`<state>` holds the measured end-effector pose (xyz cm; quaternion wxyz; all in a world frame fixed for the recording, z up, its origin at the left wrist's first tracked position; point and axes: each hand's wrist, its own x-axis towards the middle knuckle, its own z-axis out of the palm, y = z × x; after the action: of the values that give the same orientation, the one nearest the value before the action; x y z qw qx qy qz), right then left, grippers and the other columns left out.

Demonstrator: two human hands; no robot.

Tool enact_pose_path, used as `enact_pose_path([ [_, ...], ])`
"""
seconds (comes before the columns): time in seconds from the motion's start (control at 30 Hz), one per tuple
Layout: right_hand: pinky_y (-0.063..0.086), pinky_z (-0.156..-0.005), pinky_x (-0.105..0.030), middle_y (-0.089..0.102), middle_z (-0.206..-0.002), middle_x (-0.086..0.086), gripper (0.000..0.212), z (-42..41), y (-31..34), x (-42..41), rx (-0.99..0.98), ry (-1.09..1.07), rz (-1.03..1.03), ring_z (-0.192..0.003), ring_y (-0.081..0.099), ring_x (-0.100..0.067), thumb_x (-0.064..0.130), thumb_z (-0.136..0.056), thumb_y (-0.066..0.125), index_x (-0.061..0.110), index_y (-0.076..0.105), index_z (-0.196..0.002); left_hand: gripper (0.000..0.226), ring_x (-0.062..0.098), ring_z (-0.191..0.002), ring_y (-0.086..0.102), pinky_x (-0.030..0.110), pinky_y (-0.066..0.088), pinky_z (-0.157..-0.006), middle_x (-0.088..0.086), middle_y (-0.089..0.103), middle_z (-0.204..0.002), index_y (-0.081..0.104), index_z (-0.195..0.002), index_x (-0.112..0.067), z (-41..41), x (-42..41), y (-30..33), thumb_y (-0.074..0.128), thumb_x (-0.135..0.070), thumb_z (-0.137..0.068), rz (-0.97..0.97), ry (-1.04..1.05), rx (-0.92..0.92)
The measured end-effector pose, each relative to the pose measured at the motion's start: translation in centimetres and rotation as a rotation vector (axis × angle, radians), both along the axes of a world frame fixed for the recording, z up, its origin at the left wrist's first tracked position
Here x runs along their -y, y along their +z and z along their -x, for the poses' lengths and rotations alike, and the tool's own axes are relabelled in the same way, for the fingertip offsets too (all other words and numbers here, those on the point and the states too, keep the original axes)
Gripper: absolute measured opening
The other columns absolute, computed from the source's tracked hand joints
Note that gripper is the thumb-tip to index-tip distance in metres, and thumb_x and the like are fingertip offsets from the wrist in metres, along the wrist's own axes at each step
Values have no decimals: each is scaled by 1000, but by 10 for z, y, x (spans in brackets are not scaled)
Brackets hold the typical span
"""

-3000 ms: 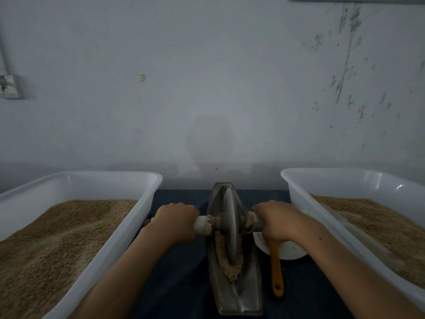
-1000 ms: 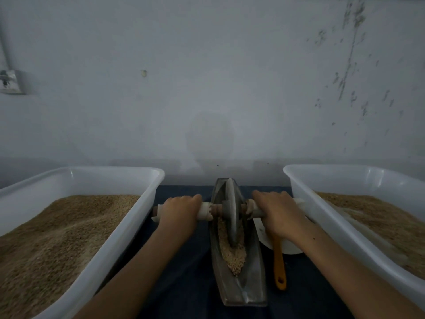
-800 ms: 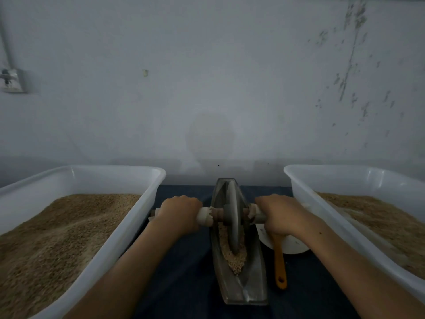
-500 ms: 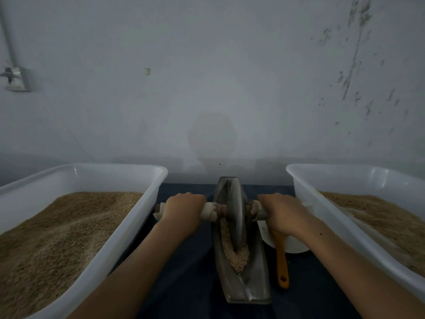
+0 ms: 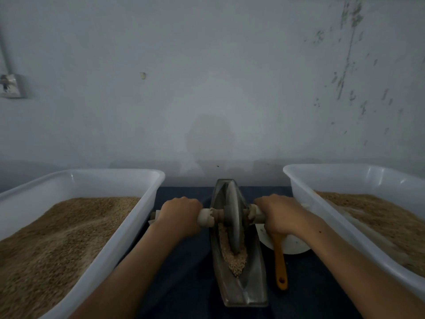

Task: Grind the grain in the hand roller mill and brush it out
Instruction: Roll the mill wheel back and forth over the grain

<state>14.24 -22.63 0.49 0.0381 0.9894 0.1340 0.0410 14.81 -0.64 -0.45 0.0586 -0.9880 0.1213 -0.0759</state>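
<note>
**Both hands on the axle, wheel in the trough**

The mill sits low in the centre of the frame on the dark tabletop, a narrow boat-shaped metal trough with a stone wheel standing upright in it. I judge the wheel heavy and stiff; it should roll on its own weight, so the place to hold it is the axle handle on either side, close to the wheel, never the rim.

My left hand grips the handle left of the wheel, fingers curled fully over it. My right hand grips the other end the same way. Neither has any slack that I can see.

The grain lies in the trough under and in front of the wheel, loose and likely to scatter if I push too hard. The orange brush handle lies untouched just right of the trough, partly over a white dish. Two white tubs of grain flank the mill.
</note>
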Motion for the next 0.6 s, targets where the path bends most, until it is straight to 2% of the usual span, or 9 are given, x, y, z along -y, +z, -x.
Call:
enact_pose_path([
  [0.07,40,-67,-28,56,-94,0,17,0,4,0,-80,-3,4,-82,54,-16,14,-83,59,23,49,-93,27,20,-98,60,31,46,-81,3,63,-107,58,-112,-18,1,-1,3,59,-24,-86,-14,-12,-46],
  [0.17,43,-69,-28,59,-96,-1,18,0,5,1,-141,-25,-31,-84,56,-16,14,-84,60,21,55,-99,28,20,-98,60,31,45,-79,3,63,-107,57,-113,-17,0,0,3,60,-25,-86,-33,-15,-31],
  [0.27,44,-76,-30,60,-103,-2,15,3,0,0,-55,-25,-58,-92,58,-20,13,-87,57,21,54,-99,23,20,-98,59,32,46,-82,2,62,-108,55,-111,-19,-3,1,-3,58,-24,-89,10,-6,40],
  [0.47,33,-84,-33,59,-105,-1,21,0,-7,-9,215,-27,-1,-101,55,-23,10,-87,54,22,38,-95,19,16,-95,58,26,35,-74,-3,61,-105,47,-106,-20,-6,1,-19,55,-26,-90,84,-4,237],
  [0.6,30,-80,-32,60,-107,-2,23,1,-9,-5,214,-31,-4,-102,56,-23,12,-88,54,23,35,-94,18,16,-95,59,26,34,-74,-3,62,-104,49,-106,-21,-5,1,-17,54,-26,-90,55,-24,286],
])
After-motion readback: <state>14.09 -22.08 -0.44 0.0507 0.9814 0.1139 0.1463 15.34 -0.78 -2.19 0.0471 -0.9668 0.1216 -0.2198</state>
